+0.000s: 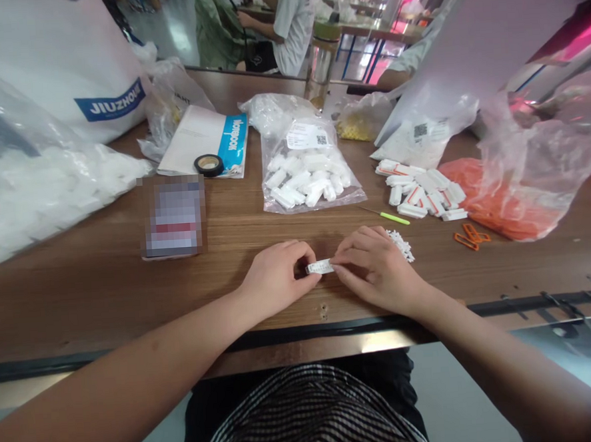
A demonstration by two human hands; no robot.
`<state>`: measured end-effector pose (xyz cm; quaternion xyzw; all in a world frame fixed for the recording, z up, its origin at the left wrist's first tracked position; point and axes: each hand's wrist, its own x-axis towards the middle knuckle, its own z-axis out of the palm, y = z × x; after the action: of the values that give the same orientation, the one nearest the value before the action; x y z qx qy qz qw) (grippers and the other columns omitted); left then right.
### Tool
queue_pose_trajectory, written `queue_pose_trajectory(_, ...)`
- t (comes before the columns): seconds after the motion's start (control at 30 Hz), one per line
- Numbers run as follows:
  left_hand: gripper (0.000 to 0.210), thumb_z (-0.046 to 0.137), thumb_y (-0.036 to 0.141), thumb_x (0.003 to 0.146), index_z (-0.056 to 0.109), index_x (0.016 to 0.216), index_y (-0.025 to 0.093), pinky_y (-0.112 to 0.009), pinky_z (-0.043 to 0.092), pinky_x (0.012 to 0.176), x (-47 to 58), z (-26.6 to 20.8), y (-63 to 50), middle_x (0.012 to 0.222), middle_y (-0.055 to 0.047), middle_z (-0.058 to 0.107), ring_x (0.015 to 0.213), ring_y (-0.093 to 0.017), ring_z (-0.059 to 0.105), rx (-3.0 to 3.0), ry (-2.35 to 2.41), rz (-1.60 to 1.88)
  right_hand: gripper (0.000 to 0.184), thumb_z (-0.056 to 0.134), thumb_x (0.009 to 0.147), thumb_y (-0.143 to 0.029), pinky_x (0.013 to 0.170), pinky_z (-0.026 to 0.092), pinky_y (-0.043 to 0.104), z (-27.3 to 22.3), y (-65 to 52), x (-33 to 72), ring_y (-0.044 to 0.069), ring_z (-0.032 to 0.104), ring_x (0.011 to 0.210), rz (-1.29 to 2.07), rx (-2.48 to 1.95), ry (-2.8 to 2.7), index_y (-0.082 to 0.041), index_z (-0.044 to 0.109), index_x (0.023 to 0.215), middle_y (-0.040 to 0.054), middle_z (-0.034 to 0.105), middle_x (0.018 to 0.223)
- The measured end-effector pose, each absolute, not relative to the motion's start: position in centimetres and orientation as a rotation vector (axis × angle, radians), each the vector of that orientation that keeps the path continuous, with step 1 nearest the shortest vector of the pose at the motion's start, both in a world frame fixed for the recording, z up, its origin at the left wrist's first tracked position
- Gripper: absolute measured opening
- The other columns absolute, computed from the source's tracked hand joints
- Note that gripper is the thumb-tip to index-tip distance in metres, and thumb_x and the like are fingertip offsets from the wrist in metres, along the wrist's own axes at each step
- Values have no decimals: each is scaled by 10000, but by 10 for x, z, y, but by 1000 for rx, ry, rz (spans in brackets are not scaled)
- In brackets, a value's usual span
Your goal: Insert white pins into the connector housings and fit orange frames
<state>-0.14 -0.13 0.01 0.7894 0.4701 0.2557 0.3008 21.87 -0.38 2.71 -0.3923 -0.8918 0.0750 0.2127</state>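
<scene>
Between my two hands, just above the front of the wooden table (232,251), is a small white plastic connector housing (320,267) with rows of holes. My left hand (281,275) pinches its left end between thumb and fingers. At its right end, my right hand (376,269) has thumb and fingertips pressed together; any small part between them is too small to make out. A pile of tiny white pieces (401,246) lies right beside my right hand, partly hidden by it. Beyond that rests a thin pick with a yellow-green handle (394,219).
A clear bag of white housings (312,173) lies ahead. To the right are loose white housings with orange parts (424,190), orange frames (471,237) and a bag of orange pieces (504,198). Leftward are a phone (174,218), black tape (208,165) and a notebook (195,140).
</scene>
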Motion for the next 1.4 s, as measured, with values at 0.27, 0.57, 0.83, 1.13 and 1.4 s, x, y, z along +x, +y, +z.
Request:
queue_pose_trajectory(0.27,98,691,297,806,637,830,220,-290,375,630,-2,0,-1,687,26,541,635,-147,498,2108,1260,654,170,584,897,-255,812,409,391,30,-5,221,194,598,838,230,-1095,-2449,-234,739,831,30,716,919)
queue_pose_trajectory(0.57,98,685,290,801,628,827,215,-288,373,636,-2,2,0,688,30,538,630,-140,496,2103,1263,621,173,668,774,-335,644,477,306,17,52,343,202,667,681,379,-1929,-2055,-204,780,787,25,744,720)
queue_pose_trajectory(0.83,102,685,295,798,630,829,214,-286,368,634,-2,-1,1,672,32,531,619,-137,487,2116,1261,620,162,674,754,-345,658,502,295,14,55,355,199,677,725,473,-1972,-2079,-251,795,807,6,758,752)
queue_pose_trajectory(1.13,100,692,286,790,633,824,213,-285,369,634,-3,1,1,667,34,528,618,-136,485,2107,1269,619,191,609,787,-305,675,471,308,15,51,351,200,671,745,251,-1902,-2304,-227,775,841,24,753,812)
queue_pose_trajectory(1.4,102,690,292,792,632,826,216,-288,371,636,-2,3,1,682,30,535,631,-140,496,2109,1266,609,193,623,795,-359,637,466,299,17,46,349,188,648,686,411,-1958,-2151,-207,741,803,23,721,736)
